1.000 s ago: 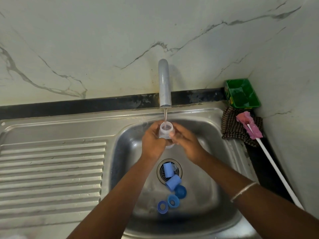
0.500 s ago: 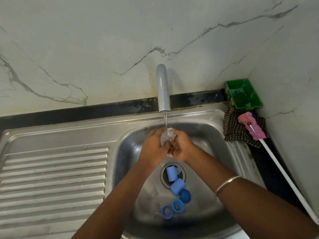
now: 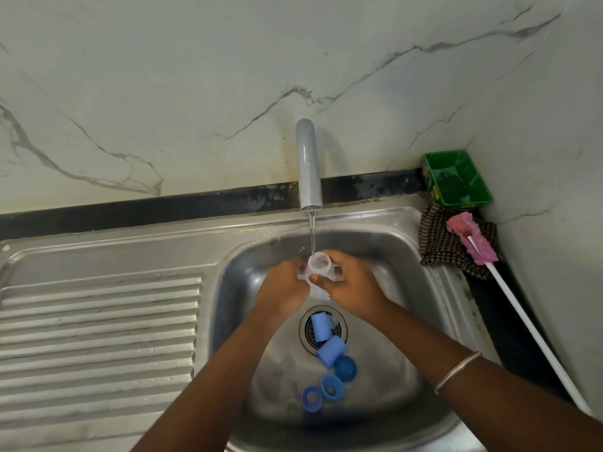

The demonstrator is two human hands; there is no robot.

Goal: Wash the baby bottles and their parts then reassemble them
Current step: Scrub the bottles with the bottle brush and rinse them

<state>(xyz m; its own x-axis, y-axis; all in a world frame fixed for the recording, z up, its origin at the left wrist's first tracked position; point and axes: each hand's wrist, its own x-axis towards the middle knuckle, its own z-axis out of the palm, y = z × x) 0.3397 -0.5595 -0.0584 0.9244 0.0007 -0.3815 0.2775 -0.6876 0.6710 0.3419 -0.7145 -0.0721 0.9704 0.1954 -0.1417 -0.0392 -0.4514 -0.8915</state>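
Rinsing clear bottle [image 3: 319,263] under tap [image 3: 309,164], left hand [image 3: 283,290] and right hand [image 3: 350,285] both gripping it; blue parts [image 3: 329,353] next.

There is one view only, from a camera sitting on the person's head and looking forward and steeply down. It is facing the marble wall [image 3: 195,76] behind the sink [image 3: 401,321], with the tap [image 3: 308,164] standing near the middle. It is hanging close above the basin, so both forearms are reaching in from the bottom edge. The wide lens is bending the sink's back rim and taking in the ribbed drainboard [image 3: 98,337] at left and the wall corner at right.
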